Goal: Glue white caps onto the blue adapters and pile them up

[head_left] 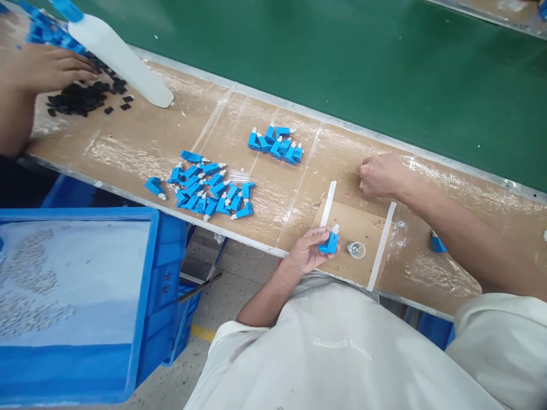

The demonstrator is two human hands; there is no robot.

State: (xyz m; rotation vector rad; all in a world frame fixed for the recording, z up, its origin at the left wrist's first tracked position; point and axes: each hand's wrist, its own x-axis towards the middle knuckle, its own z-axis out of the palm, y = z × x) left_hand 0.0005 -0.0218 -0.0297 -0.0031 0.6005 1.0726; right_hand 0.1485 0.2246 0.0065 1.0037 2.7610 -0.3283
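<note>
My left hand (308, 250) holds a blue plastic part (328, 244) with a white tip pointing up, over the near edge of the table. Just right of it, a small clear round cup (356, 249) rests on a cardboard piece (367, 228) between two white strips. My right hand (378, 175) is closed on the table beyond the cardboard, its fingers curled under; what it holds, if anything, is hidden. Under my right forearm lies another blue part (438, 243), partly covered.
Blue parts lie in a small group (276, 145) and a larger pile (207, 185) to the left. At far left another person's hand (55, 68) touches black pieces (81, 98) near a white bottle (123, 60). A blue crate (147, 285) stands below; a green surface (342, 57) lies beyond.
</note>
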